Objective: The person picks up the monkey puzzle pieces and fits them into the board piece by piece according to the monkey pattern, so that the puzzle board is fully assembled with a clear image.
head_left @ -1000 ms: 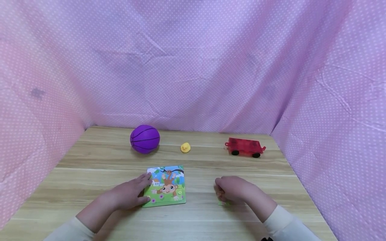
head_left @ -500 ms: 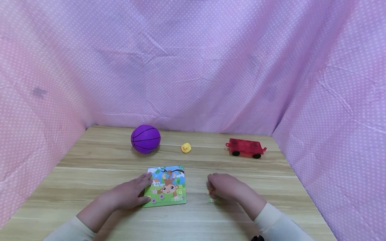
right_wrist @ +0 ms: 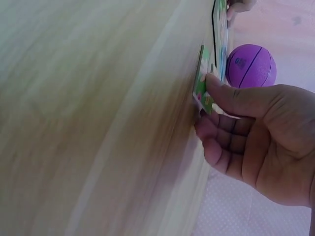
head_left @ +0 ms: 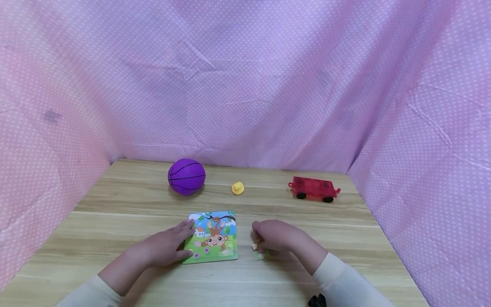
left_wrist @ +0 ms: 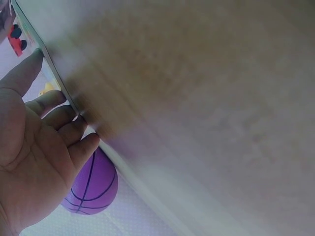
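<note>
A square jigsaw puzzle [head_left: 211, 245] with a monkey picture lies flat on the table. My left hand [head_left: 168, 245] rests at its left edge, fingers fairly straight, thumb and fingertips on the border; in the left wrist view the fingertips of this hand [left_wrist: 39, 142] meet the edge. To the right of the puzzle, a small gap away, my right hand [head_left: 278, 235] pinches a green puzzle piece [head_left: 259, 256] close to the tabletop. In the right wrist view thumb and curled fingers of the hand [right_wrist: 266, 128] grip the piece [right_wrist: 201, 81]; part of it is hidden behind them.
Behind the puzzle stand a purple basketball [head_left: 186, 177], a small yellow duck [head_left: 238, 188] and a red toy wagon [head_left: 313, 188] with black wheels. Pink dotted cloth [head_left: 245, 85] walls in the wooden table [head_left: 134, 192] at the back and sides.
My right hand has slid left toward the puzzle with the puzzle piece in its fingers. The left hand stays in place on the puzzle's edge.
</note>
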Available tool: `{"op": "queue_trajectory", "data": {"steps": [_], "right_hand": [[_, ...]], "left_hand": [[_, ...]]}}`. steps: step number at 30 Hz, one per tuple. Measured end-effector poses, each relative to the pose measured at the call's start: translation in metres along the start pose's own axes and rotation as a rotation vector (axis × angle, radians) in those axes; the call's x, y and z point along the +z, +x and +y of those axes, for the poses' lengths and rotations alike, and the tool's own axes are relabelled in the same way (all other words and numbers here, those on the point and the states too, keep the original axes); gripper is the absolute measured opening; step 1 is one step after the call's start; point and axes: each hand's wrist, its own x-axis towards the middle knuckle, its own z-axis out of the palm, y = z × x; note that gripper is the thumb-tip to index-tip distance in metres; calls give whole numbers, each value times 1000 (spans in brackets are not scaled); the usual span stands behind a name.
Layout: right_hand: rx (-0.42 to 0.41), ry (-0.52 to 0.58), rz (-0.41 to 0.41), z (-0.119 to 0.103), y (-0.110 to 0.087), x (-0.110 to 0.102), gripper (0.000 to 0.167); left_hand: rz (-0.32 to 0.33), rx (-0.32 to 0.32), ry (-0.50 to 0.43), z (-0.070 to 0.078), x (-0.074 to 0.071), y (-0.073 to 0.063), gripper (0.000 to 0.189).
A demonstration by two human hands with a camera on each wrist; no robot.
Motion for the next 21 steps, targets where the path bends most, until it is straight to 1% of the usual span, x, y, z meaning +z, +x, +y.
{"op": "queue_trajectory", "data": {"steps": [6, 10, 14, 21], "right_hand": [[-48, 62, -9, -10, 9, 1, 23], [-112, 70, -5, -15, 13, -1, 18], [-172, 71, 3, -19, 15, -2, 16], [-214, 97, -2, -27, 17, -10, 15]], "left_hand": [[-6, -5, -10, 1, -2, 0, 73], [-9, -16, -7, 1, -1, 0, 73], [-10, -16, -10, 0, -1, 1, 72], [-8, -16, -9, 0, 0, 2, 73]]}}
